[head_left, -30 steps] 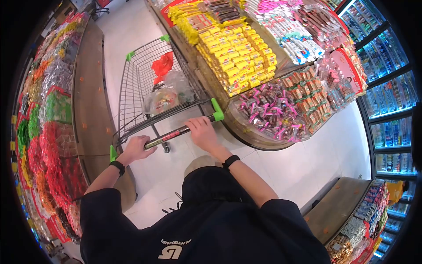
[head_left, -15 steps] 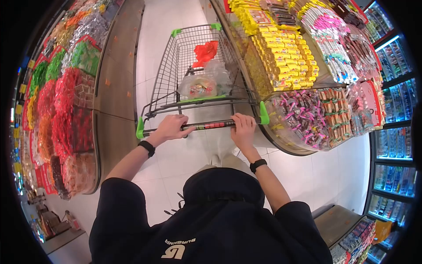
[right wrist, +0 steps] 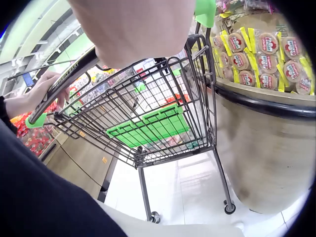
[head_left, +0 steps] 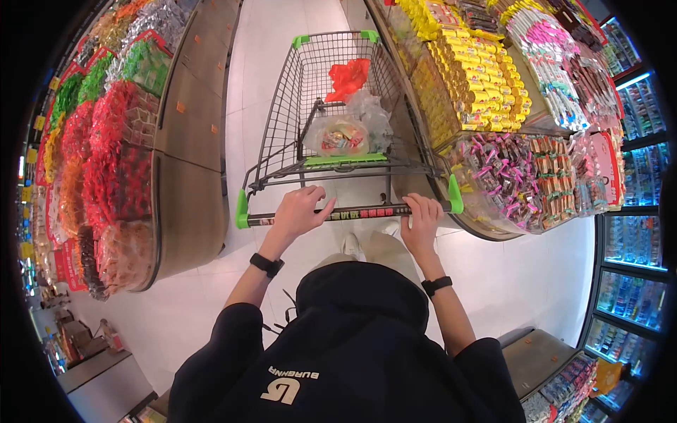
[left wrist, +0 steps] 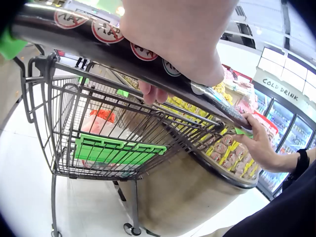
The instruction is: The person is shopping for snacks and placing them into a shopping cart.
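Both hands are on the black handle point(head_left: 350, 214) of a wire shopping cart point(head_left: 281, 113) with green corner pieces. My left hand point(head_left: 296, 213) grips it left of the middle; in the left wrist view its fingertips point(left wrist: 153, 94) show curled below the bar. Toward the right end, my right hand point(head_left: 422, 220) curls its fingers over the same bar. Inside the cart, a clear plastic bag point(head_left: 340, 138) with small colourful wrapped pieces lies near the handle. A red bag point(head_left: 348, 77) is farther forward.
A counter point(head_left: 189, 120) piled with wrapped sweets runs along the left. On the right, close to the cart, a round-ended display point(head_left: 486, 233) bears yellow packets point(head_left: 479, 84) and other snacks. Lit drink fridges point(head_left: 638, 233) line the far right. White floor point(head_left: 257, 63) stretches ahead between the counters.
The cart has turned from angled to nearly straight along the aisle, shifting right in view. The left counter looks nearer the middle. Both hands stay on the handle.
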The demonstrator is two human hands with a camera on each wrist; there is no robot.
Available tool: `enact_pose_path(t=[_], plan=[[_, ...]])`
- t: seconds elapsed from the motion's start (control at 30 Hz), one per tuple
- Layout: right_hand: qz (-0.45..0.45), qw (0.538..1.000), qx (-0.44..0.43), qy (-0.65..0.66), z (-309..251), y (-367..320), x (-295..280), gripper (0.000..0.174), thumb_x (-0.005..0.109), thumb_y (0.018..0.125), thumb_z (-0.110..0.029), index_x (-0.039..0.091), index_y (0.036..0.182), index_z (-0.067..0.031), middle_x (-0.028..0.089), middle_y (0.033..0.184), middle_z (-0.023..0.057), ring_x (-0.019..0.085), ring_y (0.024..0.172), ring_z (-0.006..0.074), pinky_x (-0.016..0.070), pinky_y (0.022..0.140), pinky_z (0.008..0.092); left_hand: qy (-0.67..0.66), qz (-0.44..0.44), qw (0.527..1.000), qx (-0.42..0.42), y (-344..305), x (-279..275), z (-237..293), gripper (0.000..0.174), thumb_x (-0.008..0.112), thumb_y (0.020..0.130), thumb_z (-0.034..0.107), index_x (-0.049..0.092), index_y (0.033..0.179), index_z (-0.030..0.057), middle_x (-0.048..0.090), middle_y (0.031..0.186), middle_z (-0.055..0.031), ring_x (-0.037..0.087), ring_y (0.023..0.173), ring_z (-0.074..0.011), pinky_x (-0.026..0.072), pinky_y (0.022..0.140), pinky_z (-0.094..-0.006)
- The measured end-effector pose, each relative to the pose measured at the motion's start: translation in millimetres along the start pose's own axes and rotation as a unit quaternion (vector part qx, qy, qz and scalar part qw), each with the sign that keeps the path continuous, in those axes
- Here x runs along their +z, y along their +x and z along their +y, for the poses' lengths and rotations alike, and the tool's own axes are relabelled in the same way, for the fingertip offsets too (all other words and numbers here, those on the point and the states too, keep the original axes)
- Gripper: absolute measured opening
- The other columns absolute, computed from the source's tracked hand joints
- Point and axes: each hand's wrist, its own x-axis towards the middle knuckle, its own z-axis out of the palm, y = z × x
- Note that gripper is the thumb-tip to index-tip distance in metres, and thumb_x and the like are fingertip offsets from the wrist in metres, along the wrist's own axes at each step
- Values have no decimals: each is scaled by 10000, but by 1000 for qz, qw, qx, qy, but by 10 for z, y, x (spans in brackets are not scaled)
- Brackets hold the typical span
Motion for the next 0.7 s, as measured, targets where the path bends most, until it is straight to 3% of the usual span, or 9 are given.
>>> enact_pose_path(t=[0.2, 0.23, 0.33, 0.4, 0.57, 0.63, 0.7], plan=[[-128, 977, -13, 167, 48, 87, -529, 278, 544, 817, -48, 677, 1061, -24, 676, 960, 112, 624, 931, 298, 423, 859, 418, -55, -61, 995, -61, -255, -11, 189, 264, 689, 869, 278, 650, 800, 26, 681, 760, -116, 655, 646, -310, 530, 610, -391], [-94, 972, -8, 216, 15, 175, -574, 196, 554, 856, -29, 694, 992, -26, 676, 860, 118, 632, 791, 307, 456, 756, 409, -64, -76, 992, -78, -276, -3, 229, 266, 686, 867, 288, 664, 821, 27, 692, 807, -125, 662, 675, -320, 533, 626, -396], [-178, 971, 3, 160, -14, 402, -619, 142, 605, 876, -32, 693, 987, -41, 678, 854, 112, 628, 745, 290, 466, 683, 382, -74, -82, 990, -90, -376, -13, 355, 252, 701, 849, 275, 667, 829, 26, 691, 824, -131, 664, 687, -320, 537, 639, -400], [-187, 966, -17, 179, -175, 710, -525, 119, 658, 873, -53, 682, 989, -39, 672, 853, 113, 632, 749, 283, 489, 673, 376, -90, -56, 991, -86, -475, -18, 432, 240, 712, 830, 261, 666, 830, 25, 685, 820, -132, 663, 690, -321, 539, 642, -401], [-298, 924, -119, 210, -287, 1308, 362, 151, 626, 917, -161, 652, 977, -25, 682, 892, 169, 657, 842, 373, 532, 763, 457, -114, -58, 987, -98, -613, 13, 558, 209, 734, 780, 218, 667, 836, 28, 665, 788, -133, 656, 696, -326, 542, 640, -402], [-467, 870, -93, 129, -208, 1418, 967, 254, 602, 927, -217, 651, 1069, -12, 683, 924, 211, 661, 882, 398, 519, 786, 481, -124, -66, 984, -110, -641, 0, 612, 208, 743, 767, 211, 665, 834, 31, 663, 787, -131, 655, 696, -325, 541, 637, -401], [-548, 821, -152, 50, 11, 1388, 1820, 297, 594, 899, -205, 652, 1112, -7, 697, 961, 227, 669, 908, 421, 516, 815, 508, -134, -62, 982, -119, -668, 10, 631, 215, 764, 743, 198, 661, 838, 34, 662, 786, -123, 654, 698, -322, 540, 631, -393]])
